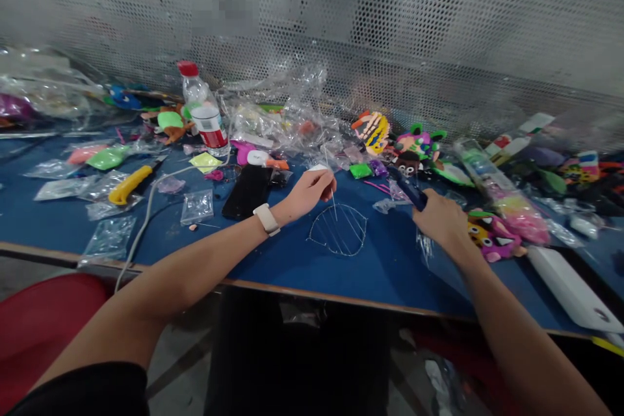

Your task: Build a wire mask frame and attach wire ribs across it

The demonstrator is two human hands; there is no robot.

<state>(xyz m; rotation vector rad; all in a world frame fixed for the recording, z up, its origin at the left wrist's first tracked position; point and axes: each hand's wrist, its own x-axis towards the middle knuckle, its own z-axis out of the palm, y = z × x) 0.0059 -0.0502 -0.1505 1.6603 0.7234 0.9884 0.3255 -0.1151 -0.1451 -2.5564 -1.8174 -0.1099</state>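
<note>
A thin, pale wire outline (337, 232), shaped like a leaf or shield, lies flat on the blue table (273, 253). Several straight thin strands cross its inside. Just above its upper edge, my left hand (312, 194) pinches a thin straight wire (334, 205) that points down toward the outline. Whether that wire touches the outline I cannot tell. My right hand (441, 221) is closed around a dark blue elongated tool (407, 187), right of the outline; its kind is not clear. A bundle of thin clear strips (425, 247) lies beneath this hand.
Left of my left hand are a black phone (247, 192), a yellow-handled knife (129, 186) and a white cable (149, 205). A red-capped bottle (208, 117) stands behind. Colourful clay figures (494, 234) and a white power bank (570, 286) lie at right.
</note>
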